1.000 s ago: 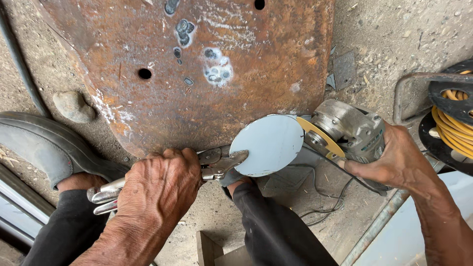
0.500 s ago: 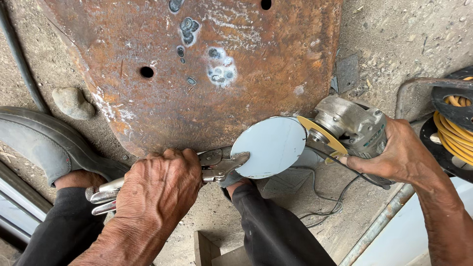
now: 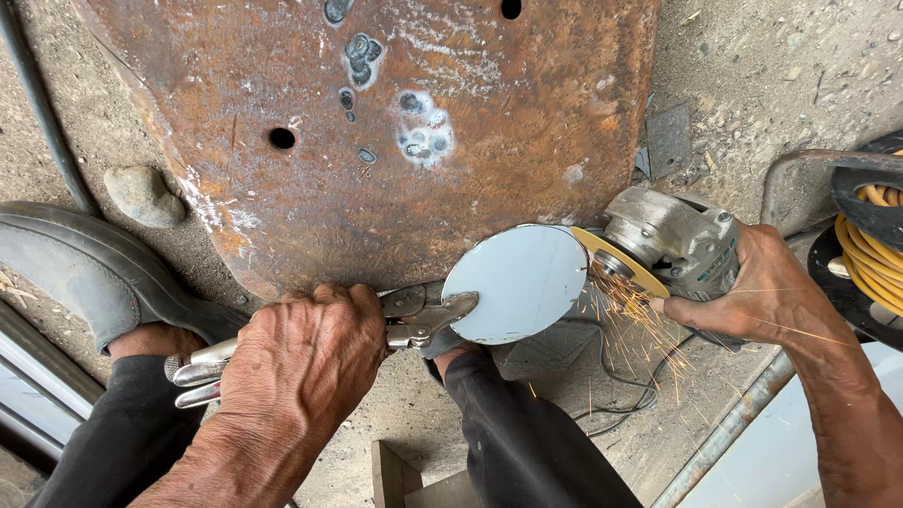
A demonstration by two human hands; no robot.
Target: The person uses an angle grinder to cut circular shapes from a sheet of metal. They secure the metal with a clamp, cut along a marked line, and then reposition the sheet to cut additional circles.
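My left hand (image 3: 301, 362) grips the handles of silver locking pliers (image 3: 419, 315), whose jaws clamp the left edge of a round pale-grey metal disc (image 3: 517, 282). My right hand (image 3: 752, 287) holds a grey angle grinder (image 3: 673, 235). Its yellow wheel (image 3: 616, 263) touches the disc's right edge, and orange sparks fly down and to the right. The disc rests at the lower edge of a large rusty steel plate (image 3: 395, 122) lying on the ground.
A grey shoe (image 3: 85, 263) and a stone (image 3: 141, 196) lie at the left, with dark trouser legs (image 3: 527, 433) below. A coil of yellow cable (image 3: 875, 245) sits at the right edge. A metal pipe (image 3: 724, 428) runs along the lower right, and a thin cord crosses the concrete floor.
The grinder wheel has come against the disc's right edge and sparks now fly. My left hand and the pliers have stayed in place.
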